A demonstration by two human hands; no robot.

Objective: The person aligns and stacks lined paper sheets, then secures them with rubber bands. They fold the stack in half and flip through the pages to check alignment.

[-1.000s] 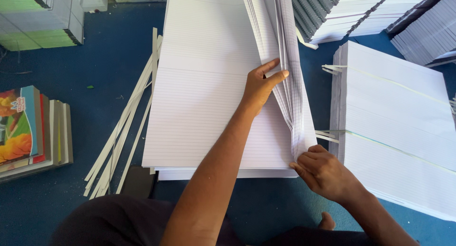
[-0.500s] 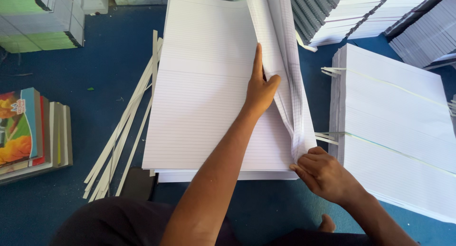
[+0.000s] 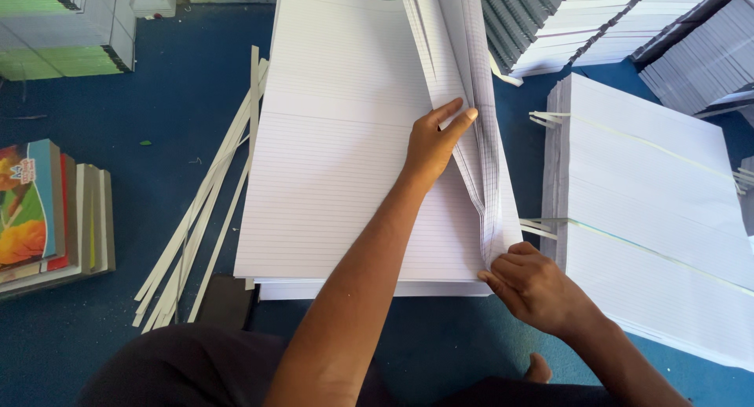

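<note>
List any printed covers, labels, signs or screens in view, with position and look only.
Covered books: stack at far left on the blue floor, top cover in orange, green, red and teal, with small print.
Green-edged stacks: top left corner, blocks with green and white sides.
Grey bundles: top right, fanned, no print visible.
Ruled sheets: centre, white with fine lines, under the left hand.
No signs or screens.
</note>
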